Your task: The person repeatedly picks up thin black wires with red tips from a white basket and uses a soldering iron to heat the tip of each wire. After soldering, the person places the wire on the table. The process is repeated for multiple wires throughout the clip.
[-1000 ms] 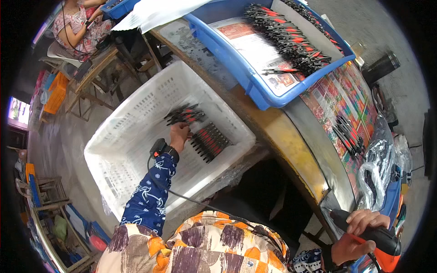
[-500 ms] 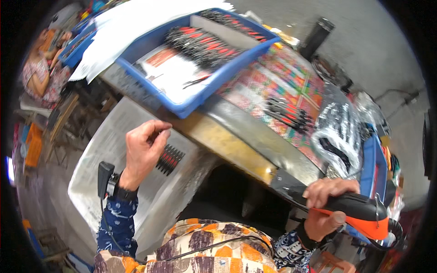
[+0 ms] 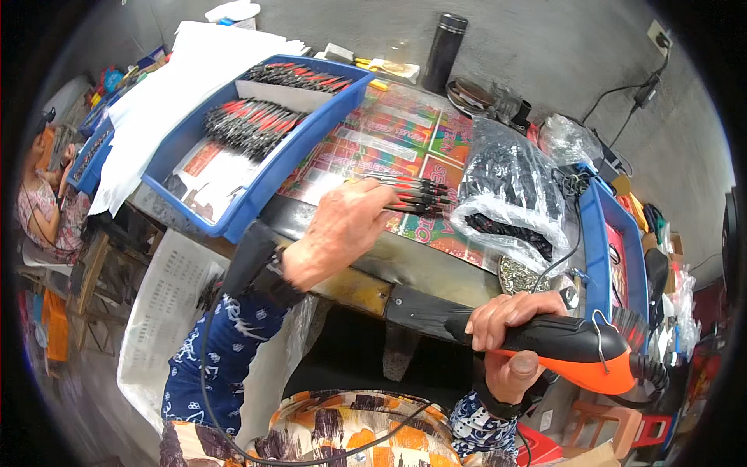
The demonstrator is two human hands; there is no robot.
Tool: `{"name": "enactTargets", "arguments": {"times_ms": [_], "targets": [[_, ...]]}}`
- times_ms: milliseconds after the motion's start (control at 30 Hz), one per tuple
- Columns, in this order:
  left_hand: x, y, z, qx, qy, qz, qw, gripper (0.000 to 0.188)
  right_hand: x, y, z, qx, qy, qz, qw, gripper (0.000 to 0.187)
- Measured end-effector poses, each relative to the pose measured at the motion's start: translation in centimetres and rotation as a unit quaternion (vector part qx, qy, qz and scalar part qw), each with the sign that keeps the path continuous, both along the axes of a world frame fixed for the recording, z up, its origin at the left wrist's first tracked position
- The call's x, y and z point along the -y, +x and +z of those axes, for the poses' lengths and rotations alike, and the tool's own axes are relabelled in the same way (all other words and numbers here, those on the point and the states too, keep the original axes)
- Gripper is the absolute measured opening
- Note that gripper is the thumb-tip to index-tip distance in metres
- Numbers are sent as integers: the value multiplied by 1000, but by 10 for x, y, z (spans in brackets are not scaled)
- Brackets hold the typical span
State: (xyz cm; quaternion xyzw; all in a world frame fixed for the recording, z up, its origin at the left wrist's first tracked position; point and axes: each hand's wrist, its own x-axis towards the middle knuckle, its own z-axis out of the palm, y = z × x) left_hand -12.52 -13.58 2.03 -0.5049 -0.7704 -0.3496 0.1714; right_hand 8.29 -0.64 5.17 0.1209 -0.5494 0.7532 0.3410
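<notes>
My left hand (image 3: 342,229) is over the table, its bent fingers closed at the near end of a small pile of slim black-and-red pieces (image 3: 424,193). The fingertips are partly hidden, so how many pieces they grip cannot be told. My right hand (image 3: 510,335) is wrapped round a black-and-orange corded power tool (image 3: 580,354), its thumb underneath. The tool's black front end (image 3: 424,313) points left along the table's front edge. Many more such pieces (image 3: 253,124) lie in rows in a blue tray (image 3: 257,191) at the back left.
A clear bag of black parts (image 3: 510,183) and a dish of small metal parts (image 3: 517,276) sit right of the pile. Another blue tray (image 3: 599,249) stands far right. A black flask (image 3: 445,53) is at the back. A white sack (image 3: 159,327) hangs lower left; a person (image 3: 47,210) sits beyond.
My left hand has moved from above the white sack up and right to the pile on the table. My right hand still holds the power tool. The view has turned.
</notes>
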Motion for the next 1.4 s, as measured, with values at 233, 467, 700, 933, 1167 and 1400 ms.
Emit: {"name": "enactTargets", "arguments": {"times_ms": [233,467,700,933,1167,1400], "targets": [[-54,-9,-10,-57,-23,-12,998,19,-16,7,-5,-6,-20,8,1000,45],[-74,-8,-18,-102,-66,15,992,19,-29,11,-12,-16,-5,36,999,46],[-80,-10,-26,-148,-52,31,987,20,-35,16,-12,-8,-4,57,998,46],[-78,-9,-30,-176,-33,62,982,13,-41,16,-8,-44,55,88,994,49],[-60,-6,-11,-111,113,15,987,19,-38,19,-1,-65,98,106,987,51],[-8,56,6,274,158,-37,948,12,-30,19,6,-70,107,115,985,51]]}}
